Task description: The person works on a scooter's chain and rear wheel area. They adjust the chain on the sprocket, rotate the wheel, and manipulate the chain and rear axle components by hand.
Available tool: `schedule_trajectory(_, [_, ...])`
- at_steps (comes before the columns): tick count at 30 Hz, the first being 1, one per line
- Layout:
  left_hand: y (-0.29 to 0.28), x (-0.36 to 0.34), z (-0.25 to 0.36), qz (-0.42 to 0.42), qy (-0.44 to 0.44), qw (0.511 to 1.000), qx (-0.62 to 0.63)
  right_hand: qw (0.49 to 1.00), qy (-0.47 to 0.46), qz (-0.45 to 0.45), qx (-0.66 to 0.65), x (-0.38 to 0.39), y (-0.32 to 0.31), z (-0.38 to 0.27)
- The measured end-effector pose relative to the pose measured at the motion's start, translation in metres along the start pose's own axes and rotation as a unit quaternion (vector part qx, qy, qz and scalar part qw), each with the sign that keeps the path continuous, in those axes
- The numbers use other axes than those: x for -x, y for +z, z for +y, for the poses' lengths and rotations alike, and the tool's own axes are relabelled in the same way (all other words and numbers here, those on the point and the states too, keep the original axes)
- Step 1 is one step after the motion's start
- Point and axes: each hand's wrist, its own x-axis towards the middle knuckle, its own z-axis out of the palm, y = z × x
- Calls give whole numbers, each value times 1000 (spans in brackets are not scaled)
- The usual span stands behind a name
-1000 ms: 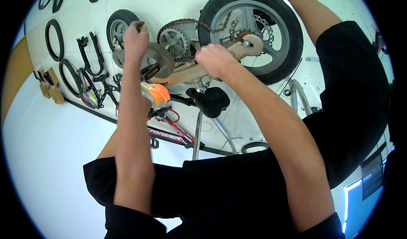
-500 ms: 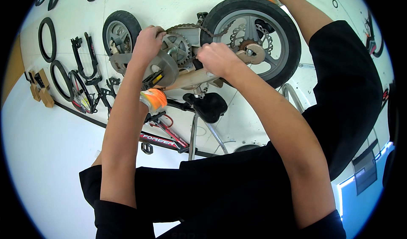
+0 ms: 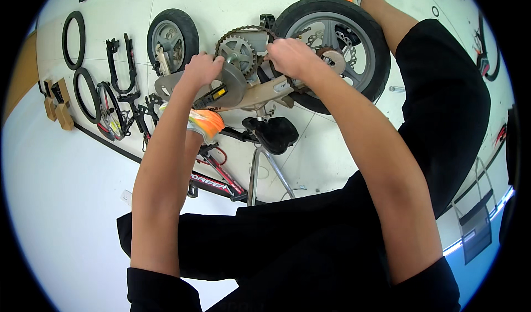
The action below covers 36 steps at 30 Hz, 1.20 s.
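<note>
A small-wheeled bicycle lies before me, with a toothed chainring [image 3: 239, 55] at its middle. A rusty bicycle chain [image 3: 235, 30] loops over the top of this ring. My left hand [image 3: 202, 70] is closed at the ring's left edge, its fingertips on the chain there. On the other side, my right hand [image 3: 291, 56] pinches the chain between the ring and the large wheel [image 3: 362, 30]; the exact grip is hidden behind its fingers. A grey chain guard disc [image 3: 235, 82] and a black pedal [image 3: 210, 97] sit below my left hand.
The smaller wheel [image 3: 174, 38] is at left, the black saddle [image 3: 274, 135] below the frame. Around lie a black fork [image 3: 121, 68], loose tyres [image 3: 73, 41], a red and black frame [image 3: 221, 182] and cardboard pieces [image 3: 61, 104]. My shoe [image 3: 207, 123] stands close to the pedal.
The chain, earlier stretched rightward across the large wheel, now curves over the chainring. My left hand has gone lower along the ring; my right hand has moved slightly up and right.
</note>
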Motion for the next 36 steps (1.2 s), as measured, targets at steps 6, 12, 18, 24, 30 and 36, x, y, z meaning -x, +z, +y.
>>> schedule_trajectory(6, [-7, -31, 23, 50, 68, 995, 46, 997, 67, -24, -43, 24, -1, -11])
schedule_trajectory(12, [-11, -60, 28, 18, -3, 999, 31, 996, 64, -51, -44, 29, -3, -20])
schedule_trajectory(18, [-7, -82, -6, -77, -77, 994, -31, 985, 55, -137, -90, 12, 0, -30])
schedule_trajectory(24, [0, -81, -5, -29, -60, 997, -33, 991, 16, -121, -63, 4, 18, -24])
schedule_trajectory(30, [1, -82, -17, -11, -76, 997, -20, 980, 30, -144, -137, 3, 9, -23])
schedule_trajectory(36, [1, -66, -14, -37, -143, 975, 165, 986, -19, -120, -112, 2, 18, -25])
